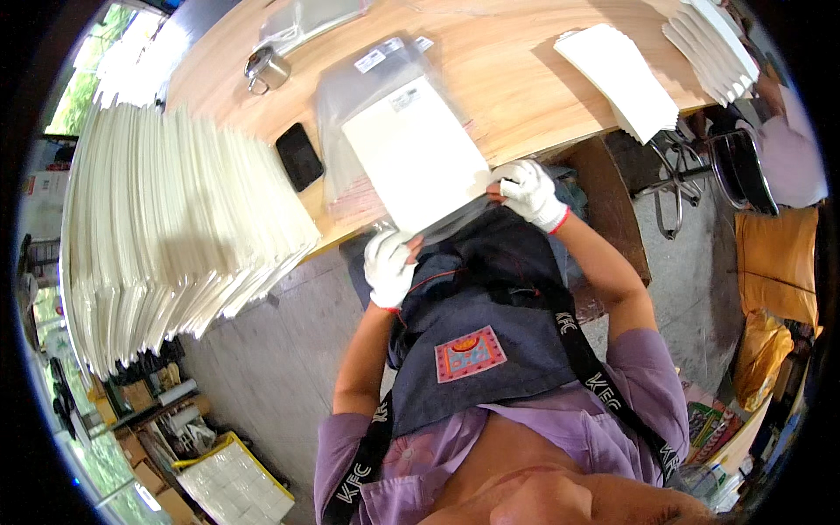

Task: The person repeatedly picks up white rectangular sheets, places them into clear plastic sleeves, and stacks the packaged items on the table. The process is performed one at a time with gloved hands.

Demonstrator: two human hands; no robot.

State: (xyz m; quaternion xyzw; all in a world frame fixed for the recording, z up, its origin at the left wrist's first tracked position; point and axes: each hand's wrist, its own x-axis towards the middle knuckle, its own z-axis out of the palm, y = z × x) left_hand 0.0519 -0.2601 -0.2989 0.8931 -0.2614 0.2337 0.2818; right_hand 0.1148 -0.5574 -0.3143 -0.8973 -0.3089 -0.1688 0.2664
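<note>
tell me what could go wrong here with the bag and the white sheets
The clear bag is gripped only at its near mouth by the left hand and right hand, so the white sheet might snag or crease. The tall leaning paper stack by the left elbow could topple onto the phone.

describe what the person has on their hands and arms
Both the left hand and the right hand wear white knit work gloves with thin red cuff edging. The forearms are bare below short lilac sleeves of a collared shirt.
</note>
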